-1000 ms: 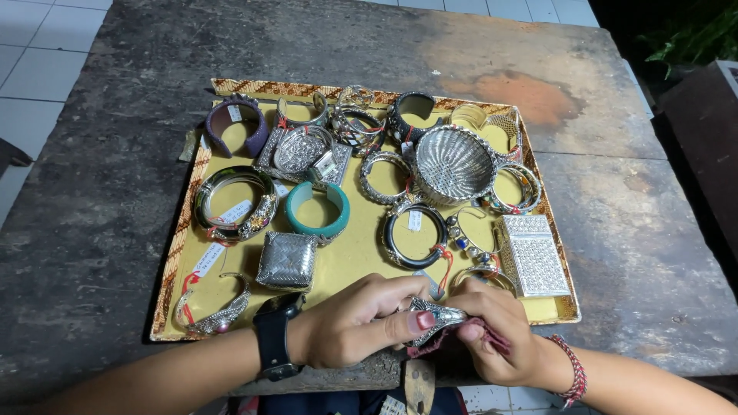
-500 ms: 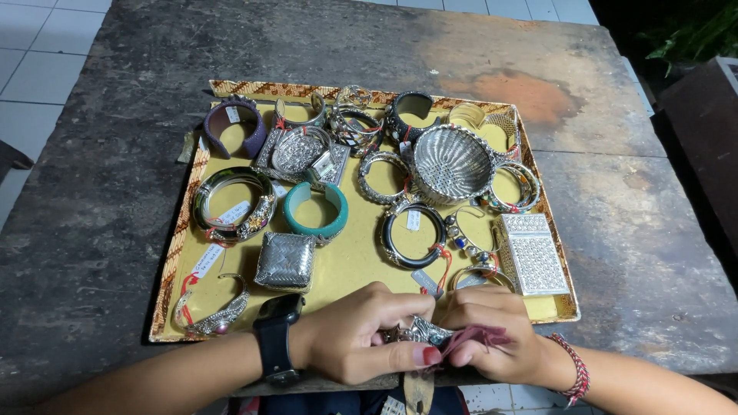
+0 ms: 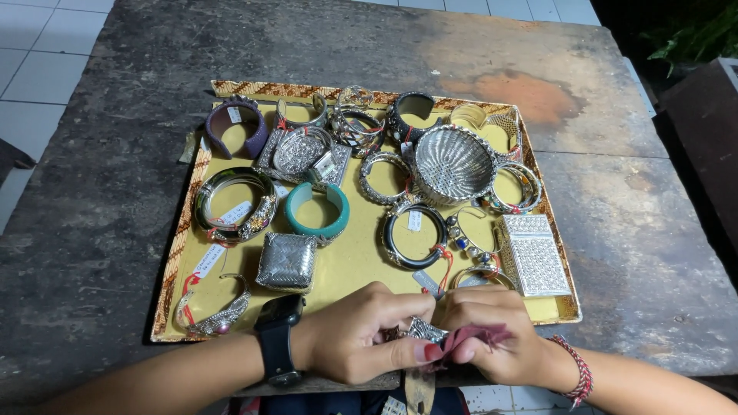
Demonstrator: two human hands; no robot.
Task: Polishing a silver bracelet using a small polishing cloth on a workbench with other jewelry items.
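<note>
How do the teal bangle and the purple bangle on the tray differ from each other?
The teal bangle is smooth and plain, while the purple bangle has a bumpy, knobbed edge. The teal bangle lies near the middle of the tray, beside a square silver box; the purple bangle sits at the far left corner. The purple bangle's white tag shows; none is visible on the teal one. Both are wide, open cuffs.

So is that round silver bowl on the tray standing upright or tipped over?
Upright. The silver bowl sits on the tray with its ribbed inside facing up, among the bangles. It looks empty.
</note>
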